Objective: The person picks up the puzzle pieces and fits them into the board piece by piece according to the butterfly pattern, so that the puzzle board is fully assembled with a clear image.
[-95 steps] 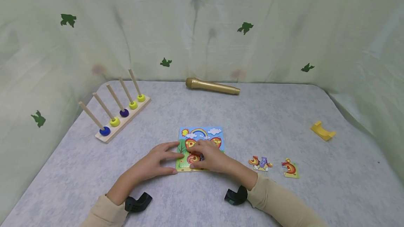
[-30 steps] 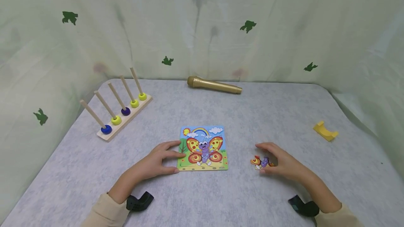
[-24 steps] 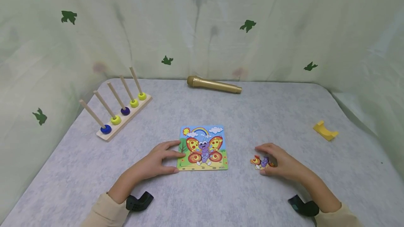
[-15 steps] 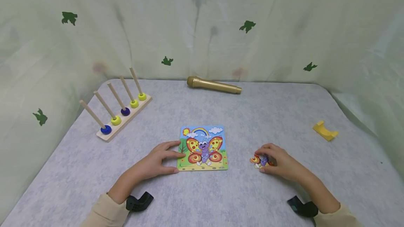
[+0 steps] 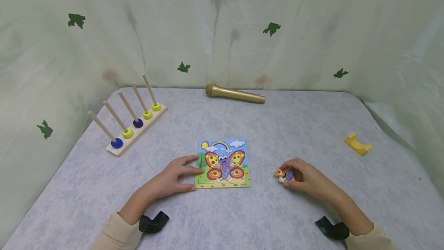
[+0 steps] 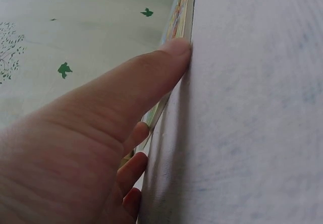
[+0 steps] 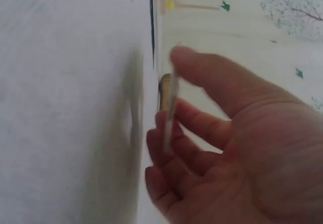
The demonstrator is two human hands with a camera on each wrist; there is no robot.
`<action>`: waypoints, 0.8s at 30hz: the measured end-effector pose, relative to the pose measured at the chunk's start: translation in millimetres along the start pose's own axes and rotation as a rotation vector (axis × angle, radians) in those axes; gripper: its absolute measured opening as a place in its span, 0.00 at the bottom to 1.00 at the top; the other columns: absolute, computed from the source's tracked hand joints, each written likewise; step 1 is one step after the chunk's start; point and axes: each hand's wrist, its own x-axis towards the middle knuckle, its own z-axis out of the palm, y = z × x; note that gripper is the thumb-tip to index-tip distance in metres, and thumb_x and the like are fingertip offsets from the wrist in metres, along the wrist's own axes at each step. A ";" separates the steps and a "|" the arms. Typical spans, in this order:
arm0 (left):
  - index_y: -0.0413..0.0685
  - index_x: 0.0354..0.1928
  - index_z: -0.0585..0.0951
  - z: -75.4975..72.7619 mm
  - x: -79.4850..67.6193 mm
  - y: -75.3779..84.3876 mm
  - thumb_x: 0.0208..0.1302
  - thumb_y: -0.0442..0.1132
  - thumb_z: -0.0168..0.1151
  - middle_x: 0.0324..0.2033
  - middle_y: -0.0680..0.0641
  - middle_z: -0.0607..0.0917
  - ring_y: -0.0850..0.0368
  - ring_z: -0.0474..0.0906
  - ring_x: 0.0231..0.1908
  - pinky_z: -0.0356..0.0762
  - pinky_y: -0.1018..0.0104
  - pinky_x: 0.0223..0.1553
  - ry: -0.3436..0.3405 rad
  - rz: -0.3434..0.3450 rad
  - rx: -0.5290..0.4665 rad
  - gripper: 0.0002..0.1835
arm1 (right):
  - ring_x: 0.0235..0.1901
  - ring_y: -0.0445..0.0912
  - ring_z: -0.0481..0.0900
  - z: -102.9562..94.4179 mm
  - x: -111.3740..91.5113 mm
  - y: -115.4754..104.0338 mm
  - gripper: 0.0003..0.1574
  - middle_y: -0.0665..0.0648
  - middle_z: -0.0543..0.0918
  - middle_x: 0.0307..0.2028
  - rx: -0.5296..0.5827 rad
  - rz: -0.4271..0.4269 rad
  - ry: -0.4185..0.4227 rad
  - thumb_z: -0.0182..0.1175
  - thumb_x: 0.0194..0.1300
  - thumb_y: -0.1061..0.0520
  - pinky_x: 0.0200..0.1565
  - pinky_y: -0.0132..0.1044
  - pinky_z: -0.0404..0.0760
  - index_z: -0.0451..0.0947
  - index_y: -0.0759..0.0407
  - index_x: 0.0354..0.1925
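Note:
A square puzzle board (image 5: 239, 146) with a butterfly, rainbow and sun lies flat in the middle of the table. My left hand (image 5: 177, 174) rests at its left side, fingers outstretched onto that edge and thumb at the near-left corner. In the left wrist view the thumb (image 6: 146, 72) presses the board's edge. To the right of the board, my right hand (image 5: 306, 176) pinches a puzzle piece (image 5: 279, 173) with an orange swirl and purple figure, partly covered by the fingers. The right wrist view shows this piece (image 7: 170, 118) edge-on between thumb and fingers, apart from its shadow on the table.
A wooden peg stand (image 5: 138, 134) with yellow and blue rings stands at the left. Near the back edge lies a gold toy microphone (image 5: 236, 93). A yellow curved block (image 5: 357, 144) is at the right. A pale curtain (image 5: 222, 30) hangs behind the table.
My right hand has left the board for the piece on the right, closed its fingers on it and raised it slightly. The left hand has stayed at the board's edge.

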 end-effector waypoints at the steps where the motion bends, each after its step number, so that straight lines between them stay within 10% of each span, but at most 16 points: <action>1: 0.60 0.52 0.79 -0.1 -0.1 0.1 0.50 0.53 0.66 0.62 0.46 0.63 0.44 0.55 0.61 0.54 0.43 0.56 0.000 0.000 0.001 0.24 | 0.45 0.44 0.70 -0.4 0.3 -2.5 0.27 0.49 0.73 0.46 0.006 0.002 0.006 0.64 0.53 0.46 0.47 0.45 0.71 0.72 0.54 0.49; 13: 0.60 0.51 0.79 0.4 0.6 -1.1 0.50 0.54 0.66 0.62 0.47 0.63 0.45 0.55 0.61 0.53 0.44 0.56 0.003 -0.002 0.001 0.24 | 0.40 0.38 0.72 6.2 19.5 -59.9 0.26 0.43 0.75 0.46 0.071 -0.252 0.150 0.66 0.52 0.57 0.40 0.35 0.74 0.73 0.53 0.51; 24: 0.59 0.51 0.79 0.4 0.2 -1.2 0.49 0.53 0.66 0.61 0.46 0.64 0.44 0.56 0.60 0.54 0.43 0.55 0.016 0.009 -0.002 0.24 | 0.48 0.43 0.69 46.6 63.1 -99.5 0.28 0.48 0.73 0.49 0.117 -0.275 0.043 0.66 0.53 0.54 0.46 0.41 0.72 0.73 0.54 0.53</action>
